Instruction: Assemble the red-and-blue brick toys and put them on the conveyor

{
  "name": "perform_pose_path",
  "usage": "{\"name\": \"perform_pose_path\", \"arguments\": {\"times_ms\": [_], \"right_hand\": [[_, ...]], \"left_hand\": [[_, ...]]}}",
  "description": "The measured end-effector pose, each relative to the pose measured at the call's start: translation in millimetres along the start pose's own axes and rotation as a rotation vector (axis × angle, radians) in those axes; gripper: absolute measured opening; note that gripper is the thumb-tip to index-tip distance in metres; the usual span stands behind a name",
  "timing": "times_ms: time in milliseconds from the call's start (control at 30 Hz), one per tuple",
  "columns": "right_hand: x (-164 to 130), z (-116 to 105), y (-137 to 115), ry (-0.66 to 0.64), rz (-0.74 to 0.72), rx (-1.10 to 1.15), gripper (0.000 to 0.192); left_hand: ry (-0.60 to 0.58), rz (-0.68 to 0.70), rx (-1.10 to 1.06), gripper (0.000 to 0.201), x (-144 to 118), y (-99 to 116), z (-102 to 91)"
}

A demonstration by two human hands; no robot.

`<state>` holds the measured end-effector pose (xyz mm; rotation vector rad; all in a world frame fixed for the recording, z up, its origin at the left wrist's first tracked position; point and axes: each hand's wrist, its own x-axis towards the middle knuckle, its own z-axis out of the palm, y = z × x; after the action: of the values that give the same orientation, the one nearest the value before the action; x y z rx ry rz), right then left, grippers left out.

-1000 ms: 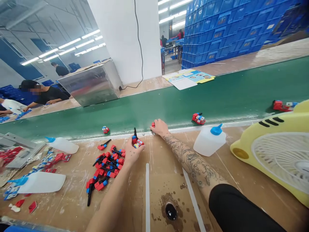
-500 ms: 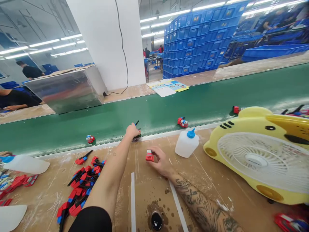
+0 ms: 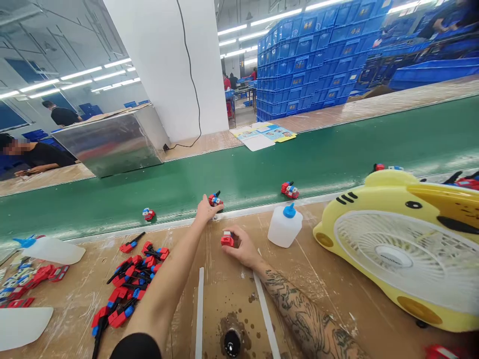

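Though cupped over the pile of red and blue parts (image 3: pixel 130 284) a second ago, stretched now to the near edge of the green belt (image 3: pixel 337 149): left hand (image 3: pixel 205 209), fingertips against a small red and blue toy (image 3: pixel 215 200) lying on the belt, with no telling whether gripped or let go. Just right and nearer the body, right hand (image 3: pixel 241 247) pinched on a small red piece (image 3: pixel 227 240), much as half a second back, low over the surface (image 3: pixel 337 299). Further right, a white bottle (image 3: pixel 284 227) and a yellow fan (image 3: pixel 400 249). Behind, a metal box (image 3: pixel 112 142), a white pillar (image 3: pixel 157 65), stacked blue crates (image 3: pixel 307 75).
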<state>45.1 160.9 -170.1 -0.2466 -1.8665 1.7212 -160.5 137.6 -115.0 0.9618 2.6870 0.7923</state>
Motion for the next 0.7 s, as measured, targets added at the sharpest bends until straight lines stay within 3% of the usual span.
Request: {"name": "perform_pose_path", "arguments": {"times_ms": [100,167,200,333,433,500,600,700], "right_hand": [[4,-3,3,0.08,0.13,0.187,0.045],[7,-3,3,0.094,0.195,0.272,0.045],[7,-3,3,0.096,0.213,0.301,0.045],[6,-1,4,0.09,0.248,0.392,0.047],[5,1,6,0.094,0.263,0.408,0.048],[5,2,5,0.1,0.251,0.383,0.049],[3,2,0,0.115,0.245,0.406,0.052],[0,2,-5,0.077,0.305,0.516,0.052]], "left_hand": [[0.043,0.077,-0.039,0.062,-53,-29,-29.4],[0.072,0.122,-0.046,0.048,-101,-62,-58.5],[0.146,0.146,-0.062,0.044,-127,-81,-74.0],[0.306,-0.014,0.107,0.035,-230,-145,-117.6],[0.233,-0.073,0.157,0.035,-284,-168,-114.2],[0.177,-0.068,0.122,0.038,-300,-171,-100.2],[0.181,-0.113,0.135,0.044,-301,-163,-79.8],[0.201,-0.237,0.23,0.044,-288,-149,-71.7]]}}
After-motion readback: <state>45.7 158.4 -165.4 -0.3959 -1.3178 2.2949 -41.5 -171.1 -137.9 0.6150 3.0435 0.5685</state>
